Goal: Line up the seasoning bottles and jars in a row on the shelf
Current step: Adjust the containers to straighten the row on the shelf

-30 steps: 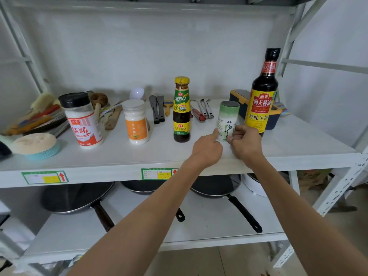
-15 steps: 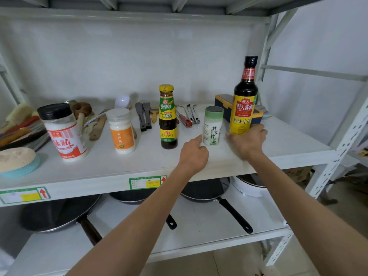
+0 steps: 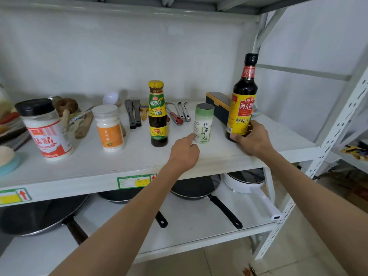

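On the white shelf point(image 3: 119, 166) stand, left to right, a black-capped jar with a red label point(image 3: 46, 129), a white jar with an orange label point(image 3: 109, 128), a yellow-capped dark sauce bottle point(image 3: 158, 114), a green-white salt canister point(image 3: 203, 123) and a tall soy sauce bottle point(image 3: 244, 96). My right hand point(image 3: 252, 139) is wrapped around the base of the soy sauce bottle, which stands upright. My left hand point(image 3: 184, 154) is loosely curled, its forefinger touching the canister's lower left side.
Behind the row lie tongs, spatulas, wooden spoons and a dark box with a yellow rim point(image 3: 218, 105). A sponge point(image 3: 8, 160) sits at the far left. Several pans point(image 3: 197, 188) lie on the lower shelf. The rack's right upright point(image 3: 338, 126) stands close by.
My right hand left the salt canister, moved right and took hold of the soy sauce bottle's base. My left hand stayed by the canister. The view shifted right.
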A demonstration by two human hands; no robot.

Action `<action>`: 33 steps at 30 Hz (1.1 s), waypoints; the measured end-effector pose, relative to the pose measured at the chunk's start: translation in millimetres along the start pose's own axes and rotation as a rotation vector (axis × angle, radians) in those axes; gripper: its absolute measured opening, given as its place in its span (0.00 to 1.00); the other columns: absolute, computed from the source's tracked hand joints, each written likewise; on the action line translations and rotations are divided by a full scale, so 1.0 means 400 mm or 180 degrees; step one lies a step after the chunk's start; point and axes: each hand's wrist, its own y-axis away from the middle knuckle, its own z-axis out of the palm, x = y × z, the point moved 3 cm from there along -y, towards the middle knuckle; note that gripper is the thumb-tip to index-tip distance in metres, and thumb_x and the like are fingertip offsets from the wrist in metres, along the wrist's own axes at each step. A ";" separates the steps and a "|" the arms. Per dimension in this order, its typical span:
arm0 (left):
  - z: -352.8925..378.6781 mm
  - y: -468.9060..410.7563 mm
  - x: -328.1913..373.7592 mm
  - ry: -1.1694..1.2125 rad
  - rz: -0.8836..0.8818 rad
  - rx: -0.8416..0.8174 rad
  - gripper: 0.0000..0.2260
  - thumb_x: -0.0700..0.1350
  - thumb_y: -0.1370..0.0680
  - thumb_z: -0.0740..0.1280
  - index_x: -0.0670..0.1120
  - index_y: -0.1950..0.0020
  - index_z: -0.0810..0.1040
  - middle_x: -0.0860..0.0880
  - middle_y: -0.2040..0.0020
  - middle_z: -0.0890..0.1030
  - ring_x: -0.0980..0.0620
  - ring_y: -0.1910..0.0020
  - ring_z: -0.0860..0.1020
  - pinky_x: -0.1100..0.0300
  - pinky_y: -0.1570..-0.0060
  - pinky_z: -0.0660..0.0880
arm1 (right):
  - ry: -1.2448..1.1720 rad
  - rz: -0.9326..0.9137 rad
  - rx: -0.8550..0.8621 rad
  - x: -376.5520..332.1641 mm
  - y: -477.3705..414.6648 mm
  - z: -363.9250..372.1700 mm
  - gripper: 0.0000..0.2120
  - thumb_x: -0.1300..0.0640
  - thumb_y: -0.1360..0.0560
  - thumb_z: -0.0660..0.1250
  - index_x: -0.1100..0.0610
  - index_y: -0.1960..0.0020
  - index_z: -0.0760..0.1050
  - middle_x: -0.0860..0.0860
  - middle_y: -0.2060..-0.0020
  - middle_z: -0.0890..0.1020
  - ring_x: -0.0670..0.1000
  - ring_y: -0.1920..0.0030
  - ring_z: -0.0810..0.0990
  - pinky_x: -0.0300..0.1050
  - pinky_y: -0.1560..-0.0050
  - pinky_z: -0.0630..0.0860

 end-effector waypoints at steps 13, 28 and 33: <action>0.001 0.002 0.001 -0.0014 -0.0002 -0.0042 0.25 0.38 0.24 0.54 0.45 0.25 0.61 0.45 0.27 0.67 0.45 0.29 0.66 0.55 0.30 0.61 | -0.0075 0.0263 0.0263 0.059 -0.010 -0.041 0.29 0.51 0.28 0.74 0.59 0.32 0.70 0.57 0.38 0.79 0.58 0.40 0.78 0.47 0.46 0.72; 0.003 0.005 0.008 -0.0101 0.0054 -0.0026 0.25 0.39 0.23 0.53 0.45 0.25 0.61 0.45 0.27 0.68 0.45 0.29 0.66 0.55 0.30 0.61 | 0.0000 0.0268 0.0277 0.071 -0.015 -0.043 0.26 0.53 0.30 0.75 0.60 0.35 0.73 0.58 0.41 0.81 0.59 0.42 0.79 0.46 0.47 0.72; 0.003 0.004 0.006 -0.0108 0.0037 -0.0009 0.25 0.39 0.23 0.53 0.44 0.25 0.61 0.45 0.27 0.67 0.45 0.29 0.65 0.55 0.30 0.61 | -0.0024 0.0299 0.0219 0.075 -0.018 -0.046 0.26 0.57 0.30 0.75 0.60 0.35 0.73 0.58 0.41 0.81 0.59 0.42 0.79 0.47 0.46 0.74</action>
